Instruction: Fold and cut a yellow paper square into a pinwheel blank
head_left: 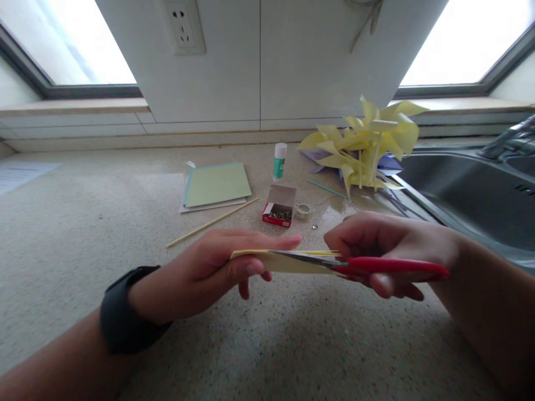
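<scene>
Left hand (pixel 217 267), extended rightward, has thumb and fingers pinched together on the left end of layered pale-yellow paper (pixel 292 264), held above the speckled stone-like counter (pixel 267 351). Paper judged light, flexible, easily creased; best held flat there, clear of the red-handled metal scissors (pixel 397 266). Right hand (pixel 388 239), pointing leftward, has fingers curled around the scissors' handles.

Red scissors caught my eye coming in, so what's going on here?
The person's left hand holds yellow paper, while the right hand grips red-handled scissors, blades at the paper. Beyond, on the counter, are an open red box, a glue stick and what look like pinwheels.
</scene>
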`<state>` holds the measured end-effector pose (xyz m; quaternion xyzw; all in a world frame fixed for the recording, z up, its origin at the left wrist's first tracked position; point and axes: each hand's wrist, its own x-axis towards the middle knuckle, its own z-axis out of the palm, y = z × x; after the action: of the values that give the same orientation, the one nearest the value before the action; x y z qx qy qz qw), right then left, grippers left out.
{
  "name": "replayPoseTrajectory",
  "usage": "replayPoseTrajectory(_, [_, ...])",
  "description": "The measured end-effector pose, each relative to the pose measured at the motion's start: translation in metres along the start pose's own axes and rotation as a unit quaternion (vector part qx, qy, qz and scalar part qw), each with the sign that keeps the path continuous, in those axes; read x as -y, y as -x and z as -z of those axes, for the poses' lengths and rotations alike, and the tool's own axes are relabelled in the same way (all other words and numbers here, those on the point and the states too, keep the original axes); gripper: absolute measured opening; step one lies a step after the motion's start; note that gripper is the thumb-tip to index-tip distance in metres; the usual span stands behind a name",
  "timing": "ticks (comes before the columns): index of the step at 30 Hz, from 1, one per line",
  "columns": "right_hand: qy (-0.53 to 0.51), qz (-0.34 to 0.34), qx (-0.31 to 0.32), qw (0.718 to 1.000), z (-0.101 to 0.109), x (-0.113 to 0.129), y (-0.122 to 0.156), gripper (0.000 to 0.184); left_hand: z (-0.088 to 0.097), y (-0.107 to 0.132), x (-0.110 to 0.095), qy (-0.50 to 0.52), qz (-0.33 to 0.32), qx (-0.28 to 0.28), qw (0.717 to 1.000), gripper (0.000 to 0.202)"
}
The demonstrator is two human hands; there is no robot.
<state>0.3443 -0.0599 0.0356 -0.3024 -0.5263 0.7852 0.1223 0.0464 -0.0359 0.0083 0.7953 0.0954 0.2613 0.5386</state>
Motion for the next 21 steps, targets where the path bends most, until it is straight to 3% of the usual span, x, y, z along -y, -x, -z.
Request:
replayPoseTrajectory(13, [0.019,-0.004,0.0,1.0,-0.0025,-0.0002,-0.0029,0.04,-0.0012,-0.0024,-0.0027,-0.007,0.015,0.007,1.0,0.041])
replayPoseTrajectory(21, [0.018,-0.002,0.004,1.0,-0.0012,-0.0015,-0.0033,0.033,-0.001,-0.0023,-0.0031,-0.006,0.015,0.0,1.0,0.041])
